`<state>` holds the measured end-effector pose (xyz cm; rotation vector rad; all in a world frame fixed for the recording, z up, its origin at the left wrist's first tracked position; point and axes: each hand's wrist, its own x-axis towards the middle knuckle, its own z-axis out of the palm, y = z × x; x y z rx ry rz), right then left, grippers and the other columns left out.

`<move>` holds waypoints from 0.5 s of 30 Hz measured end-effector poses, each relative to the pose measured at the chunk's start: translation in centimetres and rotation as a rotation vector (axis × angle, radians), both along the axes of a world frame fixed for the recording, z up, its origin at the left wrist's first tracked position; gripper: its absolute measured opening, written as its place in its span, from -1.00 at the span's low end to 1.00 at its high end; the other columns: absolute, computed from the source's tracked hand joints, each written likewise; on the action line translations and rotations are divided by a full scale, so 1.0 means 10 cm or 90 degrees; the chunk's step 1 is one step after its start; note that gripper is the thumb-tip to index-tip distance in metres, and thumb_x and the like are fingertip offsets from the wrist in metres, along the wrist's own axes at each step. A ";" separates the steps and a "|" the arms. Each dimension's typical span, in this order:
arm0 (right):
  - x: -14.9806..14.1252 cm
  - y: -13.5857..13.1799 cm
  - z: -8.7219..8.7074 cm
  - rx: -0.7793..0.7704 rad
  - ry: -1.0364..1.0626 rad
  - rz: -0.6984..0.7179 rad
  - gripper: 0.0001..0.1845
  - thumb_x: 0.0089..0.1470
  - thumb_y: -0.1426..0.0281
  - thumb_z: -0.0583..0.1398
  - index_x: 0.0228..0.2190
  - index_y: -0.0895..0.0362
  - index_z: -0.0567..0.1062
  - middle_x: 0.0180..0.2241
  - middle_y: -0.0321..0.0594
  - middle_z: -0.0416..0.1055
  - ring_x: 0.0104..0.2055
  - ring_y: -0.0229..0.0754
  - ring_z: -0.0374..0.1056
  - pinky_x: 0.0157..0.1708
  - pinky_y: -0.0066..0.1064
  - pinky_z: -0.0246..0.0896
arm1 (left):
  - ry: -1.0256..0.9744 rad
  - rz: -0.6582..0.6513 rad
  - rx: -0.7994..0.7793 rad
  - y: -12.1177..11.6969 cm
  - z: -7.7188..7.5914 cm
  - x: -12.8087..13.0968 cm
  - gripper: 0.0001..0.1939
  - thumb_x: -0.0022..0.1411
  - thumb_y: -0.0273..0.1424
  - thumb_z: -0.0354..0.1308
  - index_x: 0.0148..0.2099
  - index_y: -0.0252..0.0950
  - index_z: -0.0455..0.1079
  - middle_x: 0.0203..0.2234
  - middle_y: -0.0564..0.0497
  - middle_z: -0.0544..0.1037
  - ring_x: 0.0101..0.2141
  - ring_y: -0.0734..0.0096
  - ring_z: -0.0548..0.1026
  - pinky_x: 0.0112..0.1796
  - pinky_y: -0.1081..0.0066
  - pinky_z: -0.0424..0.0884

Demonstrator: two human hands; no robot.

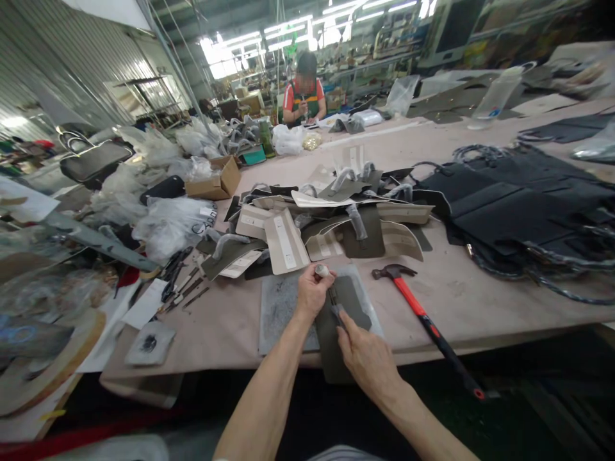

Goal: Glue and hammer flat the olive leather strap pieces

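Note:
My left hand (312, 293) is closed around a hand tool with a pale, round-ended handle (321, 271). Its thin metal shaft points down at a dark olive-grey panel (331, 358); whether it is an awl or a screwdriver I cannot tell. My right hand (369, 355) pinches a small plastic-wrapped strap (337, 311) on that panel, close to the shaft. Under the panel is a scuffed grey slab (283, 314), and the panel's near end hangs past the table edge. To the right, a claw hammer (417, 299) with a red and black handle lies across the edge.
A pile of similar panels (286, 242) with wrapped straps lies just beyond the slab. Black bags (523, 205) cover the right side. Several slim tools (185, 288) and a small pad (150, 344) lie left, near a cardboard box (214, 179). Another person (303, 96) sits across the table.

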<state>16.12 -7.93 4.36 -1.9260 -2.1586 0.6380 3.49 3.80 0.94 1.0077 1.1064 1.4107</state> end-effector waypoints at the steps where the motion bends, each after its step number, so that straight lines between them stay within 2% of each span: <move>1: -0.02 0.00 0.02 -0.018 -0.003 0.001 -0.48 0.36 0.32 -0.08 0.24 0.17 0.35 -0.19 -0.03 0.62 -0.20 0.01 0.57 -0.26 -0.29 0.38 | 0.005 -0.012 -0.008 0.00 -0.04 0.00 -0.67 0.02 -0.30 0.42 -0.20 -0.29 0.43 -0.37 -0.02 0.65 -0.30 0.31 0.62 -0.15 0.32 0.54; 4: -0.04 0.01 0.04 -0.042 0.017 -0.004 -0.46 0.36 0.23 -0.05 0.24 0.20 0.34 -0.16 0.01 0.61 -0.18 0.08 0.57 -0.25 -0.22 0.37 | 0.010 -0.021 -0.011 -0.03 -0.12 -0.04 -0.65 0.05 -0.24 0.42 -0.20 -0.30 0.42 -0.37 -0.02 0.65 -0.29 0.31 0.63 -0.13 0.29 0.54; 7: 0.09 0.05 0.03 0.019 0.076 -0.044 -0.40 0.36 0.12 -0.08 0.24 0.18 0.31 -0.11 0.01 0.58 -0.17 0.05 0.55 -0.23 -0.23 0.36 | 0.002 -0.032 -0.010 -0.05 -0.13 -0.08 -0.64 0.07 -0.22 0.42 -0.20 -0.30 0.40 -0.38 -0.03 0.66 -0.31 0.31 0.63 -0.14 0.28 0.54; 10: 0.45 0.15 -0.02 0.138 0.075 -0.127 -0.40 0.35 0.09 -0.08 0.19 0.20 0.35 -0.11 0.01 0.55 -0.21 -0.01 0.52 -0.24 -0.26 0.33 | 0.013 -0.045 -0.018 -0.05 -0.10 -0.08 -0.64 0.06 -0.23 0.42 -0.21 -0.31 0.40 -0.40 -0.04 0.65 -0.32 0.32 0.62 -0.16 0.31 0.53; 13: 0.94 0.26 -0.12 0.230 -0.067 -0.182 -0.40 0.33 0.08 -0.06 0.11 0.26 0.40 -0.17 0.06 0.50 -0.20 0.05 0.45 -0.23 -0.23 0.28 | 0.036 -0.054 -0.018 -0.05 -0.09 -0.08 -0.67 0.08 -0.25 0.41 -0.21 -0.31 0.41 -0.39 -0.05 0.65 -0.31 0.32 0.61 -0.16 0.31 0.52; 15: 1.24 0.29 -0.22 0.234 -0.180 -0.184 -0.39 0.32 0.08 -0.05 0.07 0.30 0.42 -0.21 0.09 0.46 -0.19 0.11 0.42 -0.25 -0.19 0.26 | 0.050 -0.068 -0.014 -0.03 -0.07 -0.09 -0.68 0.09 -0.25 0.40 -0.21 -0.32 0.42 -0.39 -0.06 0.65 -0.31 0.32 0.61 -0.15 0.30 0.51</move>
